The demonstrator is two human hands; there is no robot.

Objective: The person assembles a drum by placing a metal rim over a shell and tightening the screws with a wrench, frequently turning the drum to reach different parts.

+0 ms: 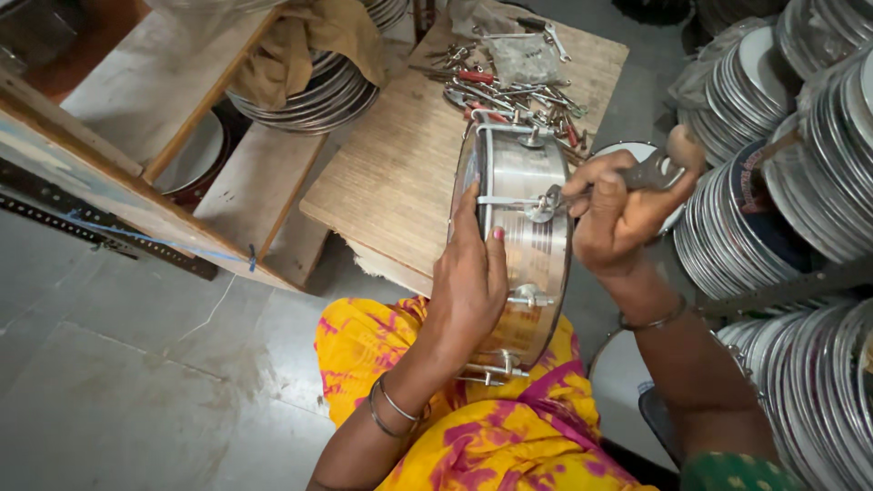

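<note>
Right hand [618,214] clenched round a small wrench [653,173], its end on a tension lug at the rim of a metal drum [518,250]. Left hand [468,277] spread flat on the shell, steadying the drum on edge on the lap. Probably light, stiff, slick; best held by rim or lugs. Low wooden table [400,173] with loose tools beyond.

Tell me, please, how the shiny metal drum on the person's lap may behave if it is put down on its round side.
The metal drum would probably roll: its shell is round and smooth. It looks stiff, not floppy, and perhaps slippery because it is polished. The left hand steadies it now, while the right hand works a wrench.
</note>
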